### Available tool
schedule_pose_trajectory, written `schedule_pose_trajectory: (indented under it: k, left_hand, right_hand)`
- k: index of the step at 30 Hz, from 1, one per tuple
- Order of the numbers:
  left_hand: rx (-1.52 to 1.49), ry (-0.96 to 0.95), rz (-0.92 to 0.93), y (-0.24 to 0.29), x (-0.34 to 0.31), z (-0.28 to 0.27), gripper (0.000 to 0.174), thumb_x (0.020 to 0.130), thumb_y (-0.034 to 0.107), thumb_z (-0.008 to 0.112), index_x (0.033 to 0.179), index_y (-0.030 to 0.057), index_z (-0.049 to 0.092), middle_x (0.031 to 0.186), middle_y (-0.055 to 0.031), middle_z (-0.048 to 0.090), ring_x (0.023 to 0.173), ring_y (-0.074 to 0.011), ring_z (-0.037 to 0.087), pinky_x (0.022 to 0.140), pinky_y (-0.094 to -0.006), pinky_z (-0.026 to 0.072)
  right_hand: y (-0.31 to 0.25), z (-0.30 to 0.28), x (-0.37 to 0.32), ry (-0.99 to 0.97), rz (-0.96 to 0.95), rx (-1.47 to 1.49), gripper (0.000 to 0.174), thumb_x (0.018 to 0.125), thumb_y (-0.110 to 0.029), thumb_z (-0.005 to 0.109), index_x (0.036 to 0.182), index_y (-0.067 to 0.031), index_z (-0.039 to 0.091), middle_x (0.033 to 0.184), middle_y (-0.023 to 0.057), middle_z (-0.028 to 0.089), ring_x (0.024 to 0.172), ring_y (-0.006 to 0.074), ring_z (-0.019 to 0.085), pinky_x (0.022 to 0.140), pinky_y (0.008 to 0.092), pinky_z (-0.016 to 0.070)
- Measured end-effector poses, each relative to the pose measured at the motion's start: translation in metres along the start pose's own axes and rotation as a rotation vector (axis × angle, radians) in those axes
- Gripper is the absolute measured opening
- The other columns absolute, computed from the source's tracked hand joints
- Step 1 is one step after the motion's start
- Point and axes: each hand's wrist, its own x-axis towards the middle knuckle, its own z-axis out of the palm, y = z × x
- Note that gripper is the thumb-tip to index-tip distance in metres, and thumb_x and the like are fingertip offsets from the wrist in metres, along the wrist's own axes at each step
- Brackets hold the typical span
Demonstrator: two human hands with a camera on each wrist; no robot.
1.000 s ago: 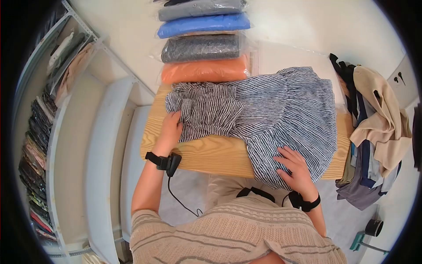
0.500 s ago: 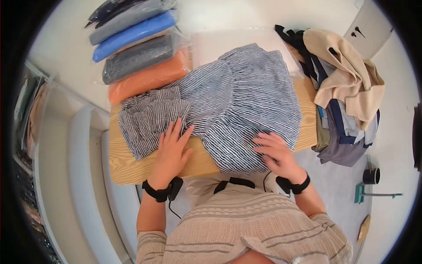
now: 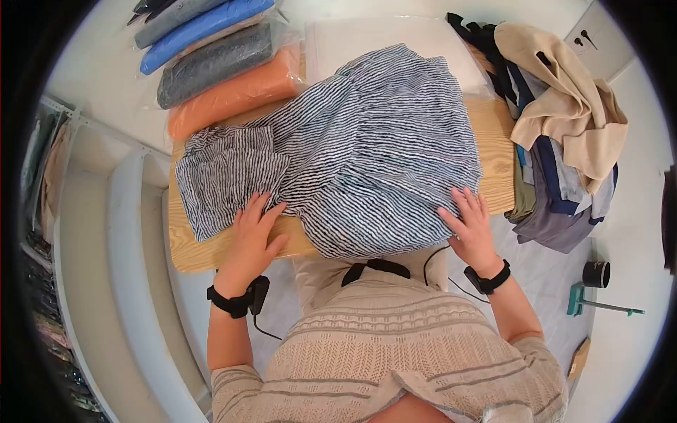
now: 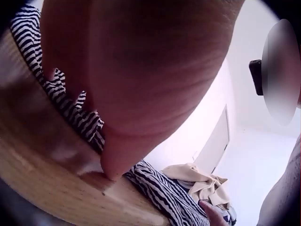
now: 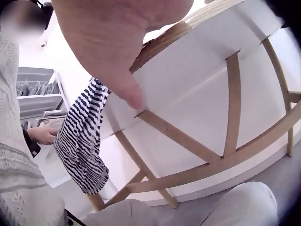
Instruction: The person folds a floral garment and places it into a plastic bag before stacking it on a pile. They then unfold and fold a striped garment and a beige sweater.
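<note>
Dark-and-white striped dress [image 3: 395,144], flat on the bench [image 3: 499,166] before you, skirt overhanging the near edge. Vs. 0.5 s ago, your R hand [image 3: 474,231] has shifted outward from atop the skirt to its near-right edge; fingers apart, not clamped. Prob. means your R side now bears on the hem rather than the skirt's body. L hand [image 3: 252,240]: fingers apart, by the folded top. Long axis approx. L–R, hem pointing R, folded end L.
</note>
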Motion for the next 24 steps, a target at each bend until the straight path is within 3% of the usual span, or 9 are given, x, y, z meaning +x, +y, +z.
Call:
schedule_pose_trajectory:
  k: [3,5,8,11,14,17,19,21,24]
  left_hand:
    - [0.049,0.146,-0.064,0.017,0.001,-0.002,0.065,0.074,0.013,0.07,0.133,0.0111,0.044,0.144,-0.0156,0.032,0.135,-0.0371,0.026,0.109,-0.0503,0.021]
    - [0.049,0.055,0.201,0.03,0.005,-0.008,0.074,0.066,0.011,0.076,0.133,0.0148,0.045,0.147,-0.0131,0.03,0.135,-0.0371,0.026,0.108,-0.0524,0.0237]
    - [0.056,-0.033,0.358,0.041,0.019,0.004,0.077,0.063,0.012,0.078,0.133,0.0194,0.046,0.145,-0.0118,0.032,0.134,-0.0365,0.028,0.105,-0.0538,0.0278]
    - [0.106,-0.079,0.381,0.043,0.027,0.021,0.078,0.062,0.013,0.078,0.133,0.0224,0.047,0.141,-0.0117,0.036,0.131,-0.0354,0.032,0.104,-0.052,0.0316]
    - [0.069,0.008,0.402,0.044,0.034,0.024,0.07,0.06,0.01,0.077,0.125,0.0211,0.054,0.134,-0.0098,0.044,0.124,-0.0338,0.04,0.101,-0.0473,0.0365]
    - [0.022,0.055,0.419,0.034,0.041,0.037,0.067,0.057,0.009,0.075,0.121,0.0196,0.058,0.132,-0.0088,0.047,0.121,-0.0335,0.042,0.099,-0.0457,0.0384]
    - [0.005,0.082,0.432,0.03,0.041,0.039,0.066,0.056,0.008,0.075,0.119,0.0191,0.06,0.131,-0.0084,0.048,0.12,-0.0334,0.043,0.098,-0.0453,0.0391]
    - [0.009,0.086,0.467,0.032,0.039,0.033,0.067,0.055,0.007,0.074,0.12,0.0187,0.059,0.131,-0.0086,0.048,0.121,-0.0335,0.042,0.099,-0.0457,0.0384]
    - [0.011,0.032,0.414,0.048,0.031,0.024,0.073,0.055,0.006,0.074,0.124,0.0174,0.055,0.131,-0.0083,0.047,0.122,-0.0329,0.041,0.101,-0.0492,0.0356]
  right_hand:
    - [-0.005,-0.003,0.013,-0.082,-0.075,0.005,0.076,0.056,0.003,0.066,0.126,-0.0221,0.054,0.137,0.0043,0.046,0.13,0.0259,0.039,0.105,0.0507,0.027]
    - [0.0,-0.003,0.018,-0.086,-0.128,-0.007,0.067,0.056,0.003,0.064,0.12,-0.0193,0.059,0.132,0.0024,0.051,0.127,0.024,0.044,0.105,0.0491,0.0285]
    - [0.009,-0.004,0.021,-0.06,-0.169,0.153,0.06,0.056,0.006,0.06,0.112,-0.0156,0.064,0.127,0.0036,0.056,0.124,0.0253,0.047,0.104,0.0462,0.031]
    - [0.016,-0.009,0.022,-0.103,-0.108,0.334,0.057,0.056,0.009,0.058,0.109,-0.0131,0.065,0.124,0.0054,0.058,0.123,0.0266,0.048,0.102,0.0437,0.0338]
    - [0.019,-0.012,0.022,-0.117,-0.099,0.492,0.058,0.055,0.008,0.059,0.109,-0.0121,0.064,0.122,0.0063,0.059,0.123,0.0265,0.048,0.101,0.0425,0.0354]
    - [0.003,-0.016,0.024,-0.124,-0.089,0.433,0.062,0.056,0.006,0.062,0.115,-0.0137,0.062,0.127,0.0076,0.056,0.124,0.0263,0.046,0.1,0.0437,0.0359]
    - [-0.008,-0.013,0.022,-0.105,-0.089,0.097,0.07,0.055,0.004,0.064,0.122,-0.0163,0.057,0.132,0.0087,0.05,0.126,0.0268,0.043,0.1,0.0448,0.0351]
    - [-0.007,0.011,0.007,-0.033,-0.057,-0.003,0.07,0.059,0.002,0.063,0.125,-0.0189,0.054,0.137,0.0092,0.045,0.128,0.0265,0.041,0.103,0.047,0.0299]
    - [-0.009,0.044,-0.004,0.308,0.006,-0.111,0.055,0.068,-0.002,0.055,0.12,-0.0199,0.059,0.13,0.0072,0.052,0.124,0.0245,0.046,0.107,0.0485,0.0192]
